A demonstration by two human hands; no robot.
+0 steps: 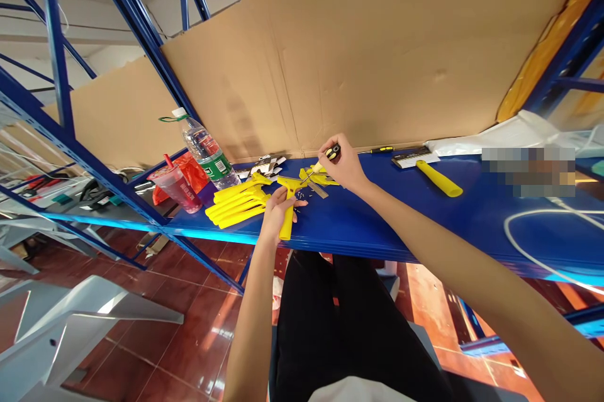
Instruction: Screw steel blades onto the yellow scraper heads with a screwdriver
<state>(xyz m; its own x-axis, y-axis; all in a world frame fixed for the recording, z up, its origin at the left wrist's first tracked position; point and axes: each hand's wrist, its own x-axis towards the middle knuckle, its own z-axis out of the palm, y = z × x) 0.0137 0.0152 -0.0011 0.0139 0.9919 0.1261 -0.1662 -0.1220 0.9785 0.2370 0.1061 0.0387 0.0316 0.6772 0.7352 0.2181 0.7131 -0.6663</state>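
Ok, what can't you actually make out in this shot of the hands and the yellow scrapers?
Head view only:
- Screwdriver tip: too small to see where it meets the yellow scraper under the left hand.
- Right hand palm covers most of the screwdriver's grip.
- Small metal pieces behind the scraper pile: too small to identify.
- Blurred patch on the blue shelf: contents unreadable.

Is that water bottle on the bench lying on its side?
No, the water bottle stands on its base on the blue bench, beside a red cup.
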